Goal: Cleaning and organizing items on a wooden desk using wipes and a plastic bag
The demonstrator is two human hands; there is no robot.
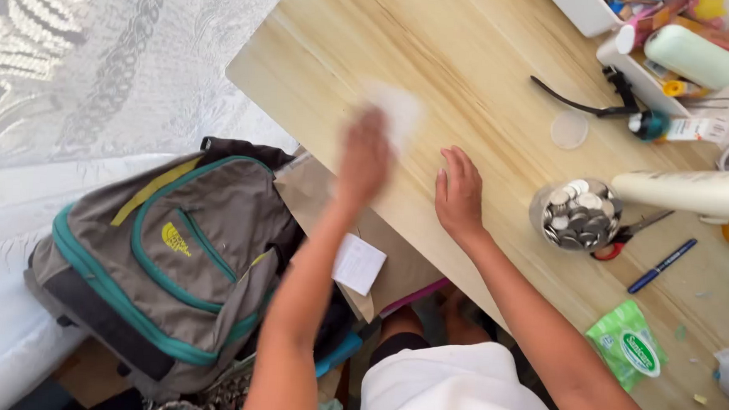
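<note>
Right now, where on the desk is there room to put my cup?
Bare wood lies along the desk top, beyond the left hand and right hand. It is crowded on the right, around the coin jar, blue pen and green packet.

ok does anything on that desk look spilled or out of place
Nothing is spilled. The jar of coins stands upright and open, its clear round lid lying apart on the wooden desk. Small green scraps dot the desk near the green packet. The left hand is motion-blurred over something white.
</note>
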